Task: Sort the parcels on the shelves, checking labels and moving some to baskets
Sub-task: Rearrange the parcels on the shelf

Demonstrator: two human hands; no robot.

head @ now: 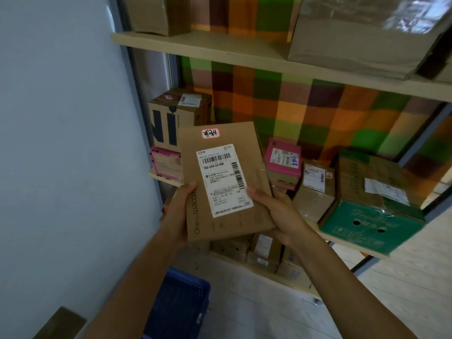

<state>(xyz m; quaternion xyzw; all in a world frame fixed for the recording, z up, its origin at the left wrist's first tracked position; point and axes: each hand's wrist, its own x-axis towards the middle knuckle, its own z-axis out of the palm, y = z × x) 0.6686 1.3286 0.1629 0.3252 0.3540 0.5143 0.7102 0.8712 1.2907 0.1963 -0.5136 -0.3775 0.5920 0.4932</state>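
both hands up | left hand (182, 211) and right hand (276, 211) grip flat brown parcel (225, 182) by its lower corners, label facing camera, before middle shelf (342, 241) | blue basket (178, 304) below, contents unclear

A checked cloth (305, 113) of green, orange, brown and yellow squares hangs at the back. At the left stands a pale wall (61, 143) edged by a grey metal upright (137, 77). Below lies pale plank flooring (403, 277), with a brown flat-topped object (61, 324) in the bottom-left corner.
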